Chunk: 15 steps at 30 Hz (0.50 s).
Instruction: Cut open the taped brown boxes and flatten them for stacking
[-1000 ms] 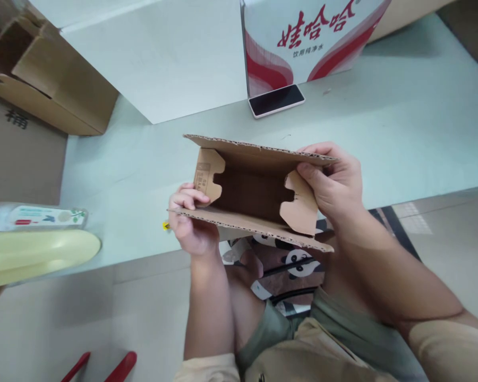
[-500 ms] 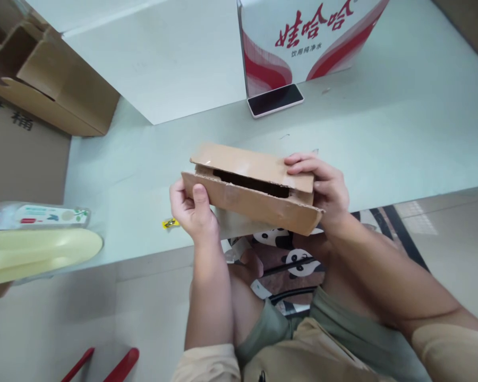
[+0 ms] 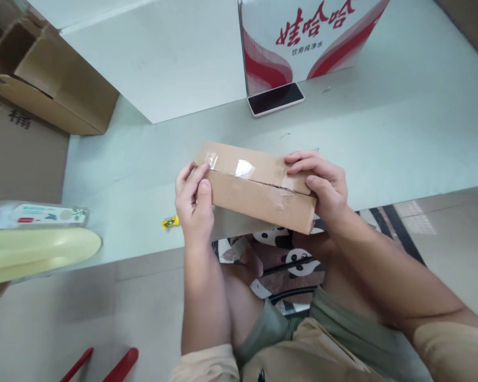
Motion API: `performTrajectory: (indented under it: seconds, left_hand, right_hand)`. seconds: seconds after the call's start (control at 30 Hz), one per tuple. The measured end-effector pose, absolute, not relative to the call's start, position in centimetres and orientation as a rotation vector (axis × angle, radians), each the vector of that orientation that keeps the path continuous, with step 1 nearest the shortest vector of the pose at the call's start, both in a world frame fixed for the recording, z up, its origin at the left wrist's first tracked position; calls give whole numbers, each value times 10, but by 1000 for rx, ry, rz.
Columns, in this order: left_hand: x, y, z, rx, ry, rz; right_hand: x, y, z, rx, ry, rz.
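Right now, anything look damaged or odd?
Yes: the small cardboard box has a thin dark gap at its seam toward the right hand, so it looks imperfectly closed; shiny tape patches lie alongside.

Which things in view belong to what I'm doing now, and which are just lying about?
In use:
small cardboard box, flaps nearly meeting
left hand and right hand, holding it

Seemingly just lying about:
phone
yellow packet
bottle
red-lettered carton

In the upper left stands an open carton (image 3: 66, 87). At the top, right of centre, a phone (image 3: 276, 100) lies beside a printed box (image 3: 305, 42). At the left edge is a bottle (image 3: 43, 216).
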State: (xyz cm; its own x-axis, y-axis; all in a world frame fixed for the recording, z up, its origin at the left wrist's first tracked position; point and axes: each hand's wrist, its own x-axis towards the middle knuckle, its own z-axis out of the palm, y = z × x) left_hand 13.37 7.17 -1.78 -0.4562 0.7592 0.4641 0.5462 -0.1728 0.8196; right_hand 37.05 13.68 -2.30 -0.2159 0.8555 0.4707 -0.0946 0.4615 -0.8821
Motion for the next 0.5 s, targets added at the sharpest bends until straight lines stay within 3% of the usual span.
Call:
performTrajectory:
  seconds: [0.33, 0.5]
  left_hand:
    - [92, 75, -40, 867, 1746, 2029]
    - [98, 75, -43, 751, 1639, 1919]
  right_hand:
    - [366, 153, -50, -996, -1599, 1132]
    - [357, 141, -51, -831, -1714, 1262]
